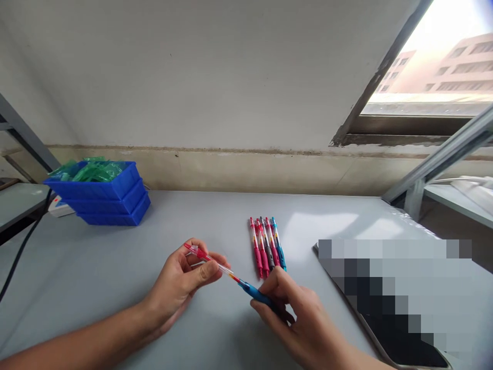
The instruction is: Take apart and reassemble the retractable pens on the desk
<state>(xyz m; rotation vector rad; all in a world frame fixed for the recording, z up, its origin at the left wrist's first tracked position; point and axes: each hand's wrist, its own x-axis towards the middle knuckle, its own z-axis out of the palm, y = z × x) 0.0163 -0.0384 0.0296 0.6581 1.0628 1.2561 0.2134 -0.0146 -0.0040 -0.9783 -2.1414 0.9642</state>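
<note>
Five whole-looking pens [268, 254] lie on the worktop [204, 218]; left hand [181, 280] and right hand [302, 311], grips closed, pinch a sixth pen [243, 285].

Open across the desk [185, 216] between the stacked blue bins [111, 200] and the row of pens [265, 246]. Barred in the near middle by the held pen [252, 291], stretched from left hand [188, 277] to right hand [300, 313]. Tight between right hand and the row's near ends. Passable right of the row, up to the dark slab [404, 344], partly pixelated. Closed off behind by the wall [239, 174].
</note>
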